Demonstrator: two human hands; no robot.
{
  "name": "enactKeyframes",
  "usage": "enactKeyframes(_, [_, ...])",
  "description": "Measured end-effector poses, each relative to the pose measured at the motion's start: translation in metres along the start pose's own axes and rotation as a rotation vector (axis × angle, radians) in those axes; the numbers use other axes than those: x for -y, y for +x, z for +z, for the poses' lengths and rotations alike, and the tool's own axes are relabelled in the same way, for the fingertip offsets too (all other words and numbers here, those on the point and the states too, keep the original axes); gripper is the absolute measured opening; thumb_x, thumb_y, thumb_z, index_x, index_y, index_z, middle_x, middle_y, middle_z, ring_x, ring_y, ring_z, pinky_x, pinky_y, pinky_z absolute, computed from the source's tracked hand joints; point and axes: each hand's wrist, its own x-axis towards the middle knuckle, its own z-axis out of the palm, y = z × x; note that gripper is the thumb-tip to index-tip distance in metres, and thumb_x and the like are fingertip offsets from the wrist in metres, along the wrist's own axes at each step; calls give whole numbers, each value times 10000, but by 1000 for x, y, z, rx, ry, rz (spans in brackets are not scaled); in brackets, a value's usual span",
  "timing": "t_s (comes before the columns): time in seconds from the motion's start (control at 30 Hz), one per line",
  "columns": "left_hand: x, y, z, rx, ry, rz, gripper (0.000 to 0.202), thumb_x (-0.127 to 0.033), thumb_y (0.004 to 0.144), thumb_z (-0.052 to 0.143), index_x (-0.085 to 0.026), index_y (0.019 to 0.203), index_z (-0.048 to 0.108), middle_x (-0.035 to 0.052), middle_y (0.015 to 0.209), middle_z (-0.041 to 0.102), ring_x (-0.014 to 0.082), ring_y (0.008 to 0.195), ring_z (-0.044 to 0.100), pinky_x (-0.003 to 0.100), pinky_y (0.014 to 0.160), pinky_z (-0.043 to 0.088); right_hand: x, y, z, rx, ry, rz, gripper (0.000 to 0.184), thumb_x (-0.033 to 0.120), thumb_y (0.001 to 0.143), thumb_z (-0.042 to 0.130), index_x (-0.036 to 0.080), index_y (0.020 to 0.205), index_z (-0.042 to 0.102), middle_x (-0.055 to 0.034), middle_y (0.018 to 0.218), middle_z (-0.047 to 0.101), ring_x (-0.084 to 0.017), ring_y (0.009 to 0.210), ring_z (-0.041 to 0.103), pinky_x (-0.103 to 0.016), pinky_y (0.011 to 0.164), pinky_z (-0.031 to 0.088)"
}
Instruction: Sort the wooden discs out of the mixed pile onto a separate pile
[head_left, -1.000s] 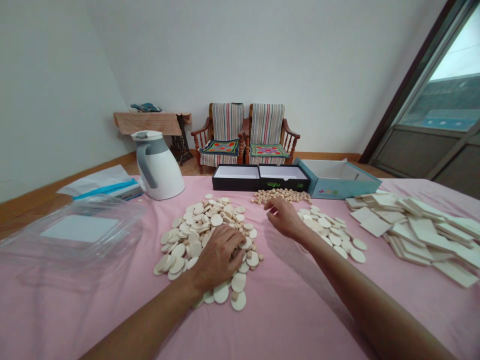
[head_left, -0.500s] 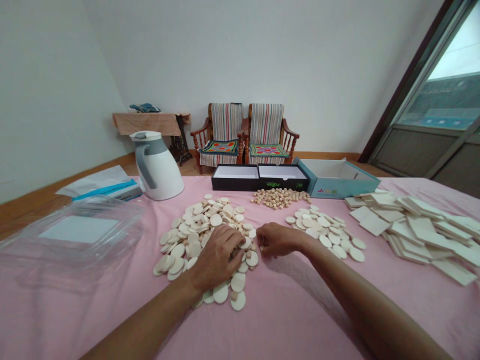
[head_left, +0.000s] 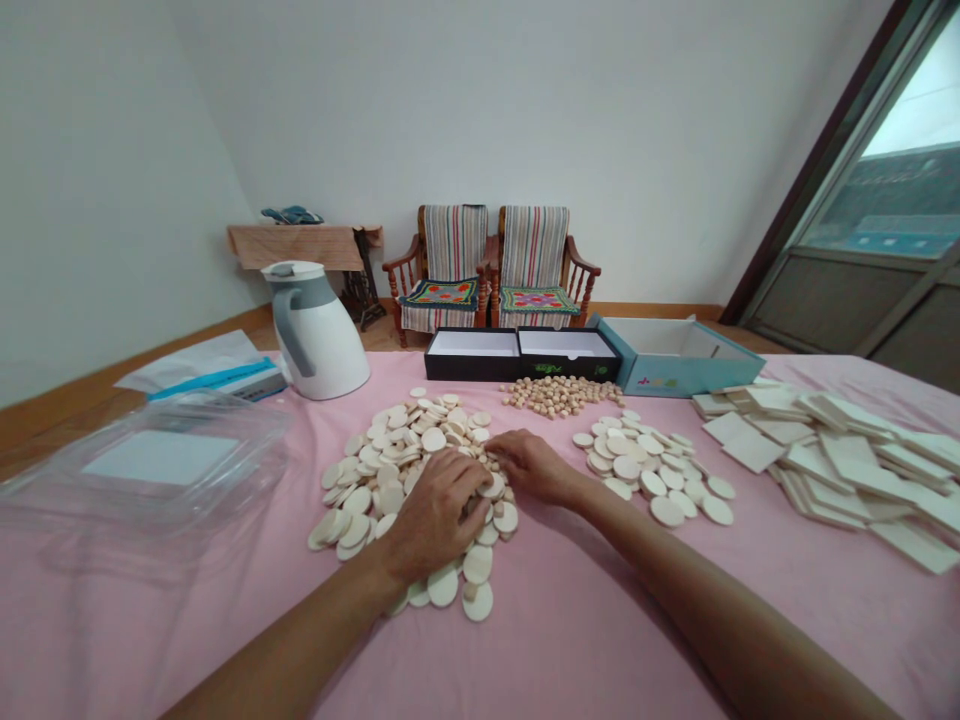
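While the left hand (head_left: 435, 515) lies on wooden discs (head_left: 390, 455), the right hand (head_left: 531, 466) touches them

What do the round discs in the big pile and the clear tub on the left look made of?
Round discs: probably unfinished light wood; pale, matt cream faces with visible edge thickness. Clear tub: likely plastic, glossy and see-through; the pink cloth shows through it.
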Motion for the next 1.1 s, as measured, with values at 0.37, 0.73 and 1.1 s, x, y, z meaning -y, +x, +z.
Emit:
enactKeyframes(0.37, [0, 0, 0, -24, 5, 6, 142, -132, 789, 549, -194, 912, 581, 67, 918, 612, 227, 941, 535, 424, 894, 417, 5, -2, -19, -77, 13, 238, 286, 104, 753, 450, 146, 916, 681, -39, 802, 656, -126, 674, 536, -220, 637, 374])
enactKeyframes(0.73, [0, 0, 0, -4, 5, 3, 132, -134, 803, 542, -193, 917, 569, 65, 934, 603, 228, 954, 525, 432, 933, 395, 6, -6, -17, 69, -16, 284, 283, 99, 649, 562, 140, 927, 594, -47, 848, 601, -130, 716, 506, -209, 605, 345])
enactKeyframes(1.1, [3, 0, 3, -20, 14, 8, 136, -119, 784, 550, -183, 904, 564, 57, 927, 607, 213, 949, 528, 416, 942, 389, -20, -87, -126, -5, -155, 499, 129, 150, 747, 520, 170, 856, 586, -52, 820, 645, -153, 724, 556, -237, 618, 362])
